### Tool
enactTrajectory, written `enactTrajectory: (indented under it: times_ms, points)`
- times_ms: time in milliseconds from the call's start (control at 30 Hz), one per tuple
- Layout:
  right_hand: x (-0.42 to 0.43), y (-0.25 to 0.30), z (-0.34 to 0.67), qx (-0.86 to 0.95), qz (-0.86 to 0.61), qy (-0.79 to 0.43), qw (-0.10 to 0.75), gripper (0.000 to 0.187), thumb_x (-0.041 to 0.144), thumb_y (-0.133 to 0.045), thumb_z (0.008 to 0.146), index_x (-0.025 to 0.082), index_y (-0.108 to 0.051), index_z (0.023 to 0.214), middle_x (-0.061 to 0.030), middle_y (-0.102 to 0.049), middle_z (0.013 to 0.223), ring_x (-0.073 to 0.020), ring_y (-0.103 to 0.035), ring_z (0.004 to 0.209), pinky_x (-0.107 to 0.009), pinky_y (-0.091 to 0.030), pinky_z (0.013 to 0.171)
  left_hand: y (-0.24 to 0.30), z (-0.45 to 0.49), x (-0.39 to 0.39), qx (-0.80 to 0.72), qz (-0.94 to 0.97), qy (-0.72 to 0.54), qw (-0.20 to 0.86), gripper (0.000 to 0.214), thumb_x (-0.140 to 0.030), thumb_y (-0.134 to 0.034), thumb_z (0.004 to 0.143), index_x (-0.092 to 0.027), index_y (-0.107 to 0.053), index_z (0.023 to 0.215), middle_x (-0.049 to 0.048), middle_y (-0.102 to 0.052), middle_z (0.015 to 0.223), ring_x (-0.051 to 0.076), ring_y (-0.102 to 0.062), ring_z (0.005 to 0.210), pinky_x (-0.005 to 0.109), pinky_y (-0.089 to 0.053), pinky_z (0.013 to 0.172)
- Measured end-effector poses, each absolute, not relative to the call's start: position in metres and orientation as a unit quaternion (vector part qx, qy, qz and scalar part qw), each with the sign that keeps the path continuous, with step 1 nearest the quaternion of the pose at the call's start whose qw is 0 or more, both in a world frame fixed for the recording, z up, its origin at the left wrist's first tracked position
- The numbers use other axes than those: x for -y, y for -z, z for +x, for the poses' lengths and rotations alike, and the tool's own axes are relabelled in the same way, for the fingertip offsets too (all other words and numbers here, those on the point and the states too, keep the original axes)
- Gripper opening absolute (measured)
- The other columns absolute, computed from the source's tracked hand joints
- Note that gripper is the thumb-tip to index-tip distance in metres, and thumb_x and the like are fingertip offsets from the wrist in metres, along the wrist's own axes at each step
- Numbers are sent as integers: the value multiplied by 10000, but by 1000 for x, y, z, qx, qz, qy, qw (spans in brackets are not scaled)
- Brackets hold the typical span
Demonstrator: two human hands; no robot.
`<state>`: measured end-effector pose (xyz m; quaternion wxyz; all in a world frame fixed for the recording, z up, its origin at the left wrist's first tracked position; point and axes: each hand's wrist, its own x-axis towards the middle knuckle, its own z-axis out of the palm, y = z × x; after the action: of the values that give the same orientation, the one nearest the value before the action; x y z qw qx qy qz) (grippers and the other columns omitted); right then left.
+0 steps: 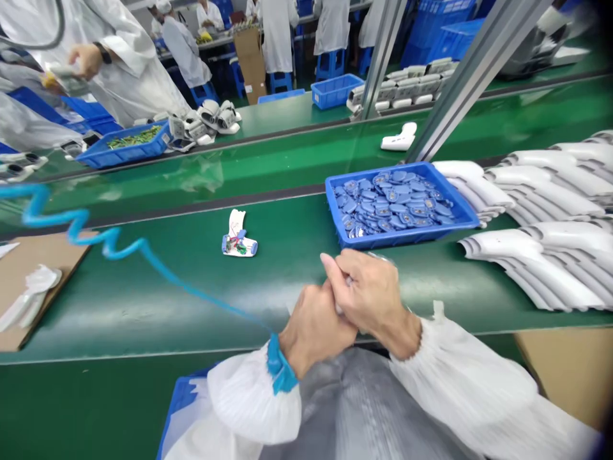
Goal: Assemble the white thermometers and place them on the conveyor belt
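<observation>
My left hand [318, 322] and my right hand [366, 294] are pressed together above the near edge of the green bench. Both are closed, fingers curled, with the right thumb laid along the top. A bit of something pale shows between them, but its kind is hidden. Around my left wrist runs a blue band [281, 364] tied to a coiled blue cord [179, 281]. Beyond my right hand stands a blue tray [383, 239] full of small blue oval parts [395, 201]. Left of it lies an opened white gun-shaped housing [239, 239] with wires and a green board inside.
Stacked white shell halves [536, 243] fill the bench's right side. Cardboard [52, 255] with clear plastic pieces lies at left. A metal post [454, 96] rises beside the tray. Past a green conveyor belt [268, 156], a co-worker's hand [89, 61] holds a pale part.
</observation>
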<state>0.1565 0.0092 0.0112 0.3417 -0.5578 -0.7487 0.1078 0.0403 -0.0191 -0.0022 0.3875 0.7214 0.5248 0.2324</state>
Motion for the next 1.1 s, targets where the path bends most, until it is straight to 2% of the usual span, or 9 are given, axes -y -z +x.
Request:
enactTrajectory:
  times_ms: [100,267,400,567,733,833,1000,1100]
  points:
    - [-9,-9,158,744,-551,-69,371,516,348,-441,1037,214,-365,544,8,-449,549,-110,-388,532,-311,-274,562,3,43,19,-526,759,-220,314,178,-178,-606,782,-140,-690,934,160,-718,756,307,-653,614,375,-382,570]
    - [-7,-6,164,722,-516,-14,461,532,279,-505,1012,206,-318,519,39,-365,505,-86,-328,491,-293,-263,527,6,43,15,-531,784,-200,254,268,-187,-611,763,-112,-674,1013,171,-747,849,339,-699,689,389,-464,618]
    - [-2,-6,167,755,-497,3,428,512,278,-546,1014,187,-401,532,42,-410,519,-73,-368,505,-285,-264,534,6,42,21,-487,772,-214,346,258,-291,-575,870,-157,-646,1079,96,-754,840,266,-701,674,329,-474,593]
    - [-3,-8,164,746,-491,2,450,536,258,-522,1007,188,-369,498,47,-381,467,-61,-333,439,-296,-226,496,-2,44,25,-547,780,-160,258,238,-265,-617,819,-115,-658,998,171,-749,845,343,-713,731,395,-488,659]
    - [1,-15,169,678,-560,-55,473,540,316,-492,1024,194,-443,500,29,-440,473,-80,-381,457,-299,-256,521,-1,36,22,-506,715,-251,411,265,-375,-693,841,-196,-621,1022,47,-758,921,222,-707,762,288,-462,621]
    - [5,-15,173,698,-567,-78,431,495,377,-507,1019,195,-505,559,18,-501,534,-96,-433,519,-298,-284,565,4,37,25,-515,699,-265,420,286,-391,-684,860,-204,-596,1057,40,-752,955,218,-710,800,284,-451,622]
    - [2,-7,166,711,-587,-90,376,535,406,-472,1011,192,-492,521,-1,-538,535,-109,-454,533,-302,-267,575,9,49,31,-567,743,-199,295,304,-306,-639,851,-141,-587,1100,122,-738,933,281,-709,740,342,-431,624]
    - [-12,-16,172,740,-574,-151,315,558,452,-462,1009,193,-536,520,4,-575,533,-113,-482,526,-296,-269,562,3,39,33,-572,725,-212,320,250,-375,-643,892,-180,-591,1039,69,-736,867,236,-688,697,311,-405,594]
